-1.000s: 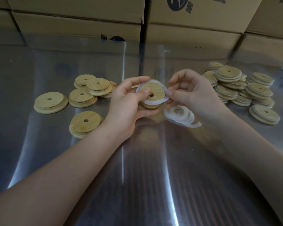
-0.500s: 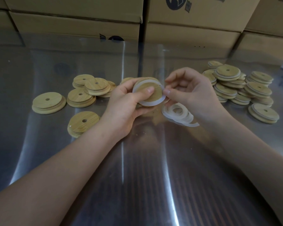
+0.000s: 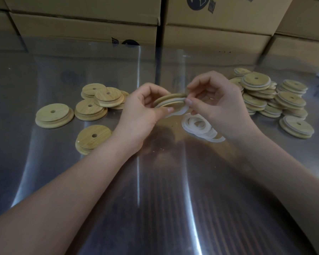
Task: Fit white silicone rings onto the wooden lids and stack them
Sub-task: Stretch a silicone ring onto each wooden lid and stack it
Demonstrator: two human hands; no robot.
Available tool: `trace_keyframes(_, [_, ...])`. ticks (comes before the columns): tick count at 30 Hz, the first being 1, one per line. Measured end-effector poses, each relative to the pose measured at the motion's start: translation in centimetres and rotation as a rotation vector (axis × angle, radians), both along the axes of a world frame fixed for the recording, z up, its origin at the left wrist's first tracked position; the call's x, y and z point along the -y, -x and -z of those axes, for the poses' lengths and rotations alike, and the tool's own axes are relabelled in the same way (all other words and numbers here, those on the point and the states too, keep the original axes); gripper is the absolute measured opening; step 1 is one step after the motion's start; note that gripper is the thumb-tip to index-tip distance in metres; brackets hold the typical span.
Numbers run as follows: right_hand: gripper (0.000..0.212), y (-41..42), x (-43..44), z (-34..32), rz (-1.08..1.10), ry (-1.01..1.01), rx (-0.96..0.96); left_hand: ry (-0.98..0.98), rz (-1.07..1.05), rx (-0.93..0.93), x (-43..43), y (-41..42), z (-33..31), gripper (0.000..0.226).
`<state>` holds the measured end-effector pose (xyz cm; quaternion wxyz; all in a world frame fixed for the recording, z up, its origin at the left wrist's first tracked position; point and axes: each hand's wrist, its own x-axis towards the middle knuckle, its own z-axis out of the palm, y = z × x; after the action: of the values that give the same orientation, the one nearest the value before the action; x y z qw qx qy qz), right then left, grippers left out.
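Observation:
My left hand [image 3: 140, 111] grips a round wooden lid [image 3: 170, 100] edge-on above the steel table. A white silicone ring [image 3: 179, 111] lies partly round the lid, and a loop of it hangs loose below. My right hand [image 3: 215, 105] pinches that ring at the lid's right edge. Under my right hand a heap of loose white rings [image 3: 201, 127] lies on the table. Bare lids [image 3: 92, 109] are spread at the left. Lids with rings fitted [image 3: 273, 100] are piled in stacks at the right.
Cardboard boxes [image 3: 215, 37] stand in a wall along the back of the shiny steel table [image 3: 164, 199]. One single lid [image 3: 93, 138] lies near my left wrist, another stack [image 3: 296, 127] at the far right.
The lid has turned from facing me to edge-on. My right hand has drawn part of the ring down off the rim, so a loop hangs below.

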<state>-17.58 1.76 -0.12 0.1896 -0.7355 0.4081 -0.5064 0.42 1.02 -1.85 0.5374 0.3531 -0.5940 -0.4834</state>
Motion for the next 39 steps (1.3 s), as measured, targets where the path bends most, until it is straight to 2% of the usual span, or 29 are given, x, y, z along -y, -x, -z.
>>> trace_keyframes(6, [0.025,-0.4,-0.2,0.2,-0.005,0.09,-0.102,0.158,-0.027,0.153,-0.4,0.5,0.1,0.03])
trace_keyframes(9, [0.025,-0.6,-0.4,0.2,0.0,0.141,-0.158,0.193,-0.044,0.171,-0.5,0.6,0.2,0.028])
trace_keyframes(18, [0.014,-0.6,-0.3,0.5,0.102,0.052,-0.162,0.109,-0.124,0.062,-0.2,0.5,0.5,0.025])
trace_keyframes(24, [0.024,-0.6,-0.1,0.4,0.125,-0.017,-0.11,0.097,-0.135,0.042,-0.3,0.6,0.4,0.028])
trace_keyframes(39, [0.015,0.5,0.0,-0.3,0.182,0.028,-0.326,0.133,-0.128,0.151,-0.6,0.7,-0.1,0.026])
